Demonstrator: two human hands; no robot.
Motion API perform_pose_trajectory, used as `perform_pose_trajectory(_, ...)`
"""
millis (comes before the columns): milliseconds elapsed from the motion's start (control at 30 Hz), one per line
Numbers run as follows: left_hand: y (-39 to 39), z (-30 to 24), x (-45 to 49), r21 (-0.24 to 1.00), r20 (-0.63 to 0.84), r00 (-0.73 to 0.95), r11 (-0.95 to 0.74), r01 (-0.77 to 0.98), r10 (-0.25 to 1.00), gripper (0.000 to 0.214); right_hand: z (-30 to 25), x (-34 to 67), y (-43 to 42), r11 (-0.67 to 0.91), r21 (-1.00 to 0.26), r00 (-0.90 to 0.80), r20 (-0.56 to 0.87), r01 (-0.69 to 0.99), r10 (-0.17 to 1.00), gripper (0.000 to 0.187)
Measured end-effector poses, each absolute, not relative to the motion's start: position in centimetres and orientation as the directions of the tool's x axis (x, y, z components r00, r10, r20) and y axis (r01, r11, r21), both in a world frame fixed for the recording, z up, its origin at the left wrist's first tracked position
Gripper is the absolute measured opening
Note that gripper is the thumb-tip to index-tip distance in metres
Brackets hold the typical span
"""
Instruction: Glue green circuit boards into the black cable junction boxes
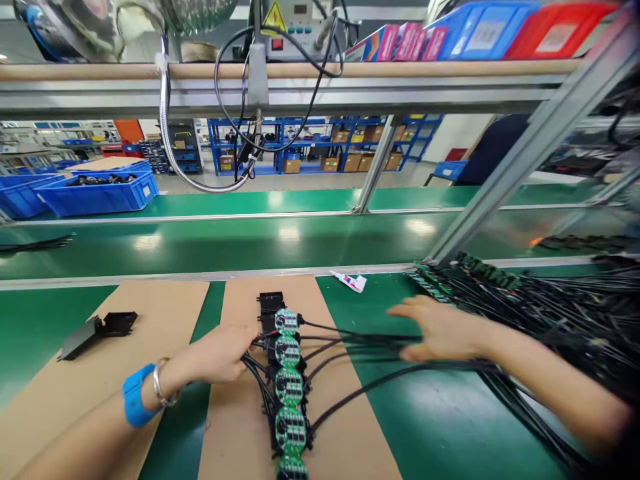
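A row of round green circuit boards (290, 387) sits in black holders (271, 304) down the middle of a cardboard sheet (235, 427). My left hand (225, 353) is at the left side of the row, its fingers closed on thin black cables near the upper boards; the fingertips are partly hidden. To the right of the row, my right hand (435, 327) is held with thumb and fingers apart over black cables (370, 340) that run from the boards. It grips nothing that I can see.
A big heap of black cables with green boards (540, 307) lies at the right. A white tube (350, 281) rests behind the cardboard. Black brackets (100, 330) lie on another cardboard sheet at left. Overhead, a metal hose (167, 133) hangs from the shelf; a slanted metal post (500, 180) stands at right.
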State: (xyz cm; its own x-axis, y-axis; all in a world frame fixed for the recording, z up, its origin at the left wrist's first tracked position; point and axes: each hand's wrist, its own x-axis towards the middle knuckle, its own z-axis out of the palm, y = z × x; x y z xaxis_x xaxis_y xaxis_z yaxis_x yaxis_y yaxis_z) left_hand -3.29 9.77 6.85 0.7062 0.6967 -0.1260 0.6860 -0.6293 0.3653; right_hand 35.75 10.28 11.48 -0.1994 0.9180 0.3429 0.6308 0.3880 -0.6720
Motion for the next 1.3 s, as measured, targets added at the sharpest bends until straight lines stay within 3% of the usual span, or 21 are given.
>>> perform_pose_trajectory(33, 9.7, 6.2, -2.9, 0.363, -0.143, 0.703, -0.624, 0.692, 0.697, 0.034, 10.0, 33.6, 10.8, 0.407, -0.66, -0.296, 0.28, 0.631, 0.913, 0.04)
perform_pose_trajectory(100, 9.7, 5.3, -2.6, 0.366, -0.168, 0.694, -0.609, 0.704, 0.7, 0.04, 7.6, 28.8, 11.9, 0.475, -0.641, -0.494, 0.167, 0.603, 0.853, 0.045)
perform_pose_trajectory(200, 10.1, 5.5, -3.1, 0.412, -0.215, 0.691, -0.577, 0.705, 0.691, 0.039, 5.1, 23.1, 13.2, 0.554, -0.646, -0.672, 0.084, 0.526, 0.736, 0.026)
perform_pose_trajectory(300, 11.5, 5.9, -4.1, 0.634, -0.306, 0.682, -0.392, 0.667, 0.664, 0.024, 4.1, 21.4, 13.7, 0.594, -0.643, -0.731, 0.076, 0.484, 0.678, 0.015)
perform_pose_trajectory(400, 13.6, 5.2, -4.6, 0.747, -0.335, 0.599, -0.183, 0.639, 0.727, 0.023, 3.8, 21.9, 14.5, 0.595, -0.633, -0.718, 0.087, 0.496, 0.691, 0.021)
perform_pose_trajectory(533, 16.1, 3.7, -4.5, 0.736, -0.276, 0.439, -0.106, 0.669, 0.855, 0.029, 3.6, 22.2, 16.6, 0.497, -0.688, -0.633, 0.07, 0.529, 0.771, 0.022)
perform_pose_trajectory(667, 16.7, 3.9, -4.1, 0.745, -0.32, 0.424, -0.051, 0.665, 0.848, 0.028, 3.2, 21.8, 17.8, 0.428, -0.755, -0.659, -0.007, 0.497, 0.752, 0.019)
perform_pose_trajectory(800, 16.3, 4.4, -4.2, 0.757, -0.366, 0.484, -0.048, 0.652, 0.795, 0.025, 2.8, 21.6, 17.9, 0.376, -0.777, -0.693, -0.106, 0.505, 0.713, 0.021)
perform_pose_trajectory(1067, 15.3, 2.1, -4.3, 0.761, -0.413, 0.542, -0.049, 0.647, 0.731, 0.014, 2.0, 20.7, 16.6, 0.419, -0.682, -0.62, -0.064, 0.599, 0.782, 0.008)
perform_pose_trajectory(1300, 16.6, 2.3, -5.0, 0.685, -0.265, 0.423, -0.14, 0.715, 0.867, 0.037, 3.5, 23.5, 19.5, 0.36, -0.713, -0.578, -0.078, 0.602, 0.813, 0.036)
